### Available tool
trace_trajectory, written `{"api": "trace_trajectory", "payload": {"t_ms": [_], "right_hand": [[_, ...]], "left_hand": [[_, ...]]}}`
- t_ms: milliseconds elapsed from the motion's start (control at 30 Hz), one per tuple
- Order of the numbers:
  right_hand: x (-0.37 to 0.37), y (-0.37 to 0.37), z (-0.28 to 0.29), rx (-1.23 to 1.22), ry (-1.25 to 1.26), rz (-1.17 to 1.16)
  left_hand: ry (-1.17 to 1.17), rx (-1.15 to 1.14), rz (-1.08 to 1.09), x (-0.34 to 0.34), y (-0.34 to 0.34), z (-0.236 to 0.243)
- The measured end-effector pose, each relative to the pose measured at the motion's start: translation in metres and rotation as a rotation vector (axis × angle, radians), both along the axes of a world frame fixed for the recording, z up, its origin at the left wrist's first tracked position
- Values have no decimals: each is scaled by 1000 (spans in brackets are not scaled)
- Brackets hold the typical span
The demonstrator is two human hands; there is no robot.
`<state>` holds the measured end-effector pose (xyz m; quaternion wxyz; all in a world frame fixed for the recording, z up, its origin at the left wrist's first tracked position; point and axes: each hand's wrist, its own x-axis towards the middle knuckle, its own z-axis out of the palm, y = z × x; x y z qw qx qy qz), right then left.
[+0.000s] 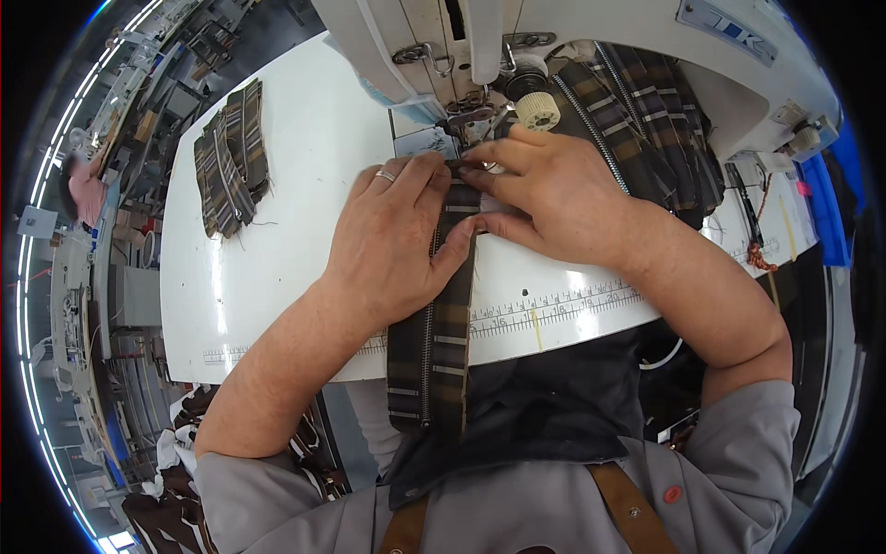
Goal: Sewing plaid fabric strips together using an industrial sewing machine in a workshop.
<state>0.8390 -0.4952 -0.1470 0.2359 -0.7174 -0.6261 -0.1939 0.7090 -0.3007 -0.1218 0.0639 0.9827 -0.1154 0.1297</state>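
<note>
Under hands [380, 231], strip [452, 325]; far right, bin [832, 217]

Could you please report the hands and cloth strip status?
Left hand on cloth strip; right hand at its far end. Strip overhangs table edge. Sewing machine close ahead.

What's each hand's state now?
Left hand: curled over the plaid zipper strip; whether gripping can't be told.
Right hand: at the strip's right edge; pinch can't be confirmed.

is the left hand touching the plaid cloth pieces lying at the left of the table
Apart. The head view shows it: the white table is visible between the left hand and the plaid cloth pieces.
</note>
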Motion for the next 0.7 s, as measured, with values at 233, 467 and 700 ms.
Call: {"api": "trace_trajectory", "payload": {"t_ms": [233, 467, 700], "right_hand": [[-6, -1, 9, -192, 96, -154], [-2, 2, 4, -128, 109, -169], [-2, 0, 8, -131, 93, -158]], "left_hand": [[-29, -125, -165, -3, 22, -10], [-53, -49, -84, 3, 16, -14], [-91, -75, -55, 6, 13, -19]]}}
